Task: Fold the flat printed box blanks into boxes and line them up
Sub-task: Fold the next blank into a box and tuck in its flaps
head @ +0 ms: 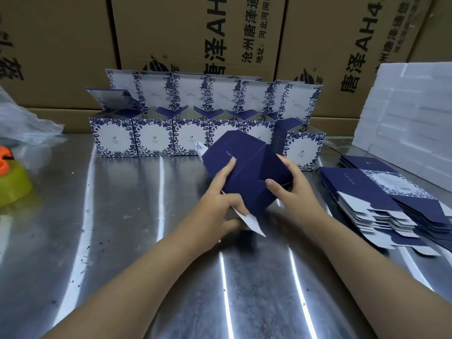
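Six white-and-blue floral card boxes (152, 140), at least, stand folded in a row across the middle of the frame. Their fronts face us and their lid flaps are up, and the far-right one sits a touch nearer than the rest. More lids show behind them, so there may be a second row, but it's hard to say.

Centre frame is where the action is. A half-formed dark blue card box (247, 172) is up off the shiny steel bench (122, 228), tilted between both hands. The left hand (220, 194) lays its forefinger along the upper panel with the thumb clamped beneath, and a white flap pokes out below. The right hand (291, 190) wraps the right edge, thumb pressing the panel near the seam and fingers curled round the side. So both sets of fingers are gripping that one box.

By my read it's mid-fold: the body is opened up and the bottom flaps are not yet tucked.

At the right edge waits a thick fanned stack of flat dark blue blanks (367, 204). That looks like more left to do than is done.

White foam blocks (403, 113) sit upper right, and brown printed cartons (195, 33) line the back. A yellow-green tub with an orange lid (12, 184) sits at the left edge.
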